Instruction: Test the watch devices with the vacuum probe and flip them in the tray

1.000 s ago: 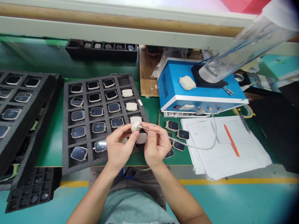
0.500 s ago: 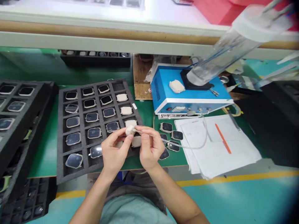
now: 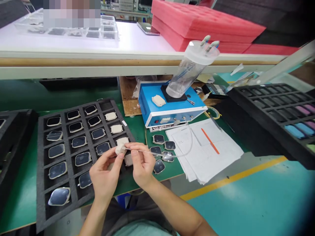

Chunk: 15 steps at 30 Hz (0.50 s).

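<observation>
Between the fingers of my left hand (image 3: pixel 105 173) is a small cream watch case (image 3: pixel 120 149), held above the right side of a black foam tray (image 3: pixel 71 183). My right hand (image 3: pixel 142 162) pinches the end of a thin clear tube (image 3: pixel 183 155) against the case; the exact contact point is hidden by my fingers. The tube curves back to the front of a blue box (image 3: pixel 172 113). Dark-faced watches (image 3: pixel 59 196) and cream cases (image 3: pixel 116 128) sit in the tray's compartments. Several more watches (image 3: pixel 168 156) lie on the green mat right of my right hand.
A clear cylinder (image 3: pixel 184 73) and another cream case (image 3: pixel 158 100) stand on the blue box. Papers (image 3: pixel 209 164) with an orange pen (image 3: pixel 210 141) lie at the right. More foam trays flank both sides; a white shelf (image 3: pixel 137 42) with red foam (image 3: pixel 197 26) runs behind.
The view has tilted up and shifted right, showing more of the shelf and the right-hand tray. Both hands keep their hold on the case and the tube.
</observation>
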Tool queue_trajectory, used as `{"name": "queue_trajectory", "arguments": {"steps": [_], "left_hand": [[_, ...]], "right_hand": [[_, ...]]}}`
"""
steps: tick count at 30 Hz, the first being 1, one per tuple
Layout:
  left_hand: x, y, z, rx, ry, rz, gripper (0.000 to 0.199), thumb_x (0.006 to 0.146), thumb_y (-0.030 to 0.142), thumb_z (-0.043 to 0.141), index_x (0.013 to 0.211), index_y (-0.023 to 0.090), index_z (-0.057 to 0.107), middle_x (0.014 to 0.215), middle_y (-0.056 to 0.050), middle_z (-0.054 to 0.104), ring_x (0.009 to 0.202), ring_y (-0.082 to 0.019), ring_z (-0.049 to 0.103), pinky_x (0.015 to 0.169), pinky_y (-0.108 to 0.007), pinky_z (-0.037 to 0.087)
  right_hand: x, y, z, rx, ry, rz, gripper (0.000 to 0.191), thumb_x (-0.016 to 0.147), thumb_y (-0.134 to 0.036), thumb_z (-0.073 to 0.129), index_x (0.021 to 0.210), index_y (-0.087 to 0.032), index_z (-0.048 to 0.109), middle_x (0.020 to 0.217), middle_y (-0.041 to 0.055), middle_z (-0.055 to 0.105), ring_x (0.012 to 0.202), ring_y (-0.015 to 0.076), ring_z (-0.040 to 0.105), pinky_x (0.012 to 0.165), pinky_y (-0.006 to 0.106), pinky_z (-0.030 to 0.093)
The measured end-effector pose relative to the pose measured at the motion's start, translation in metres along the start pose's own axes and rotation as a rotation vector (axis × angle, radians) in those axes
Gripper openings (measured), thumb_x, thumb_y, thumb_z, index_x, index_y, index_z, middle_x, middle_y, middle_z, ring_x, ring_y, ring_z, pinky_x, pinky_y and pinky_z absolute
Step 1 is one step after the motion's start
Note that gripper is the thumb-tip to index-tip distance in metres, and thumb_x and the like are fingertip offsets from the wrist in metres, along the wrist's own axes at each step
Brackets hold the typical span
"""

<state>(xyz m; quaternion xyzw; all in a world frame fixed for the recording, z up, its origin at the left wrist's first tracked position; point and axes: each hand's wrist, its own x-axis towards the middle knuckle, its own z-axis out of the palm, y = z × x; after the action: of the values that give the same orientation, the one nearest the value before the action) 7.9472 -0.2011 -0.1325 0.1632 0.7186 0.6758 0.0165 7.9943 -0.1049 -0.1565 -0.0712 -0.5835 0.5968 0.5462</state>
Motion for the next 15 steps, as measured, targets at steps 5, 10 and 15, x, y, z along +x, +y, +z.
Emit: {"name": "queue_trajectory", "arguments": {"steps": [5,10,15], "left_hand": [[0.0006,0.0002,0.0001,-0.015,0.000,-0.009,0.028,0.077,0.033,0.089,0.101,0.019,0.084,0.098,-0.006,0.084,0.082,-0.018,0.078,0.077,-0.024,0.065],[0.0010,0.0000,0.0003,0.002,0.010,-0.004,0.030,0.076,0.035,0.089,0.101,0.018,0.083,0.098,-0.007,0.084,0.081,-0.019,0.079,0.076,-0.026,0.066],[0.0014,-0.0009,-0.0002,0.014,0.011,0.004,0.033,0.076,0.039,0.089,0.101,0.018,0.083,0.097,-0.008,0.084,0.082,-0.021,0.079,0.076,-0.029,0.066]], "right_hand": [[0.0011,-0.0005,0.0008,0.003,0.001,0.001,0.017,0.103,-0.019,0.056,0.105,-0.023,0.072,0.102,0.0072,0.078,0.098,0.0183,0.077,0.088,0.035,0.066],[0.0023,-0.0012,0.0012,-0.024,0.006,-0.006,0.016,0.103,-0.022,0.056,0.103,-0.023,0.071,0.100,0.0072,0.079,0.096,0.0190,0.078,0.086,0.036,0.067],[0.0023,-0.0009,0.0013,-0.026,0.005,-0.004,0.016,0.103,-0.022,0.056,0.103,-0.023,0.072,0.100,0.0076,0.079,0.096,0.0191,0.078,0.086,0.036,0.067]]}}
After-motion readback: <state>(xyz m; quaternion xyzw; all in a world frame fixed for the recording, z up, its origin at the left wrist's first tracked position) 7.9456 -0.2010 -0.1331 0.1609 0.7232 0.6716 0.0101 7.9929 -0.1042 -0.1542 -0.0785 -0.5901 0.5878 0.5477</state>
